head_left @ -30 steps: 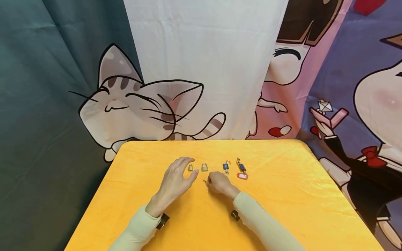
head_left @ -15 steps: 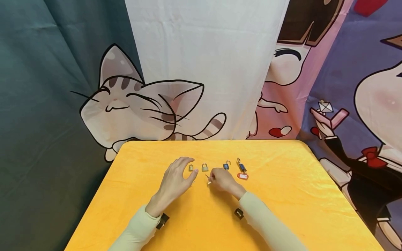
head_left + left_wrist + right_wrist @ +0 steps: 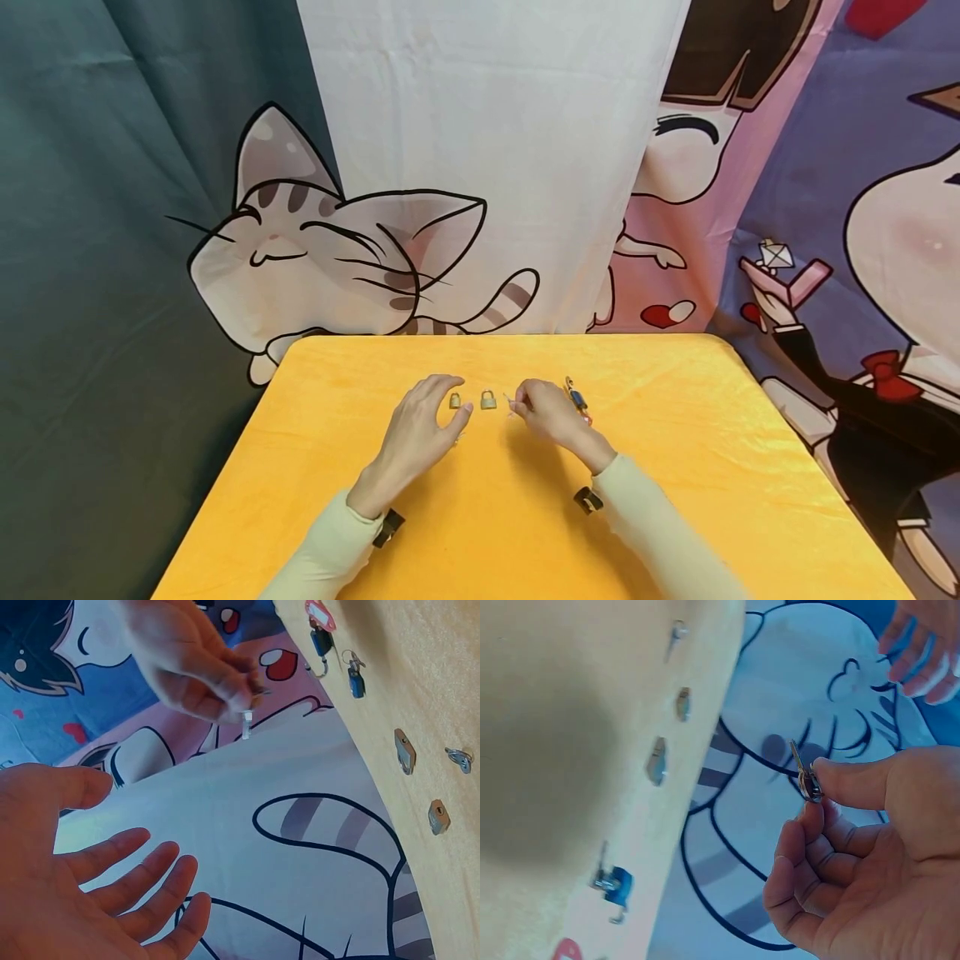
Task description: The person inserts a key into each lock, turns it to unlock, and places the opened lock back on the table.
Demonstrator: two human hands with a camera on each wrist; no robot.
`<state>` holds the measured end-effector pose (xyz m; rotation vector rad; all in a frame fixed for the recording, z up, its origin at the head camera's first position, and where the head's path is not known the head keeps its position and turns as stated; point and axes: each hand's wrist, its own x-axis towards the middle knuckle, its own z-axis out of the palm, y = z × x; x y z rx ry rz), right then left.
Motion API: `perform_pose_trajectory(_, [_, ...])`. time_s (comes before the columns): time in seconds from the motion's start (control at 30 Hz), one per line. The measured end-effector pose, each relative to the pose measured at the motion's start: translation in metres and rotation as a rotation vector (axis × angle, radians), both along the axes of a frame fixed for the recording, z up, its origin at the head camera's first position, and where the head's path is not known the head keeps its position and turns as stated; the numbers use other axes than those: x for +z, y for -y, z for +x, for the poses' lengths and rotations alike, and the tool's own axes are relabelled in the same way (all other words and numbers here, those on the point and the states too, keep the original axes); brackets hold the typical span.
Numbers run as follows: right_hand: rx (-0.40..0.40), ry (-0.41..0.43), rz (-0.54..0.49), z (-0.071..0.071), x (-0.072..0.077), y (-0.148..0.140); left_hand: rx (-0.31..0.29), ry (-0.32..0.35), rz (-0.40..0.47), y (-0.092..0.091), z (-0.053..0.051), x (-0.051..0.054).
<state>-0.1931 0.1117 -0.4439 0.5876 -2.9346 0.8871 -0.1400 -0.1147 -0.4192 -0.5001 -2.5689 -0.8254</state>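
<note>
My right hand [image 3: 553, 414] is raised over the table and pinches a small bunch of keys [image 3: 808, 781] between thumb and fingertips. My left hand [image 3: 416, 429] hovers with fingers spread and thumb apart, holding nothing. Just beyond its thumb stands a small brass padlock [image 3: 455, 402], with a larger brass padlock [image 3: 488, 401] to its right. Another bunch of keys [image 3: 459, 759] lies on the table in front of the small padlock. A blue padlock [image 3: 619, 886] with keys at it shows in the right wrist view; in the head view my right hand hides it.
Right of my right hand lies another blue padlock [image 3: 577, 399] with a red tag [image 3: 320, 613], partly covered in the head view. A yellow cloth covers the table [image 3: 480, 533]. Behind its far edge hangs a printed cartoon curtain [image 3: 487, 150].
My right hand has moved right and away from me with the keys, now covering the nearer blue padlock. The left hand has stayed in place; keys now show beside its thumb.
</note>
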Motion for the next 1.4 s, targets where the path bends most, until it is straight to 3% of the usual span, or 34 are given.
perform_pose_trajectory(0.23, [-0.017, 0.016, -0.039, 0.009, 0.022, -0.008, -0.004, 0.002, 0.004, 0.0, 0.0, 0.001])
perform_pose_trajectory(0.53, [0.011, -0.119, -0.086, 0.023, 0.048, -0.014, -0.034, 0.017, 0.062, -0.003, 0.002, 0.005])
perform_pose_trajectory(0.97, [0.046, -0.251, -0.114, 0.053, 0.074, -0.013, -0.155, -0.03, 0.226, -0.014, 0.005, 0.014])
perform_pose_trajectory(1.23, [0.104, -0.347, -0.137, 0.07, 0.086, -0.01, -0.243, -0.036, 0.32, -0.023, 0.012, 0.025])
perform_pose_trajectory(1.4, [0.131, -0.381, -0.137, 0.076, 0.089, -0.009, -0.269, -0.05, 0.34, -0.028, 0.016, 0.032])
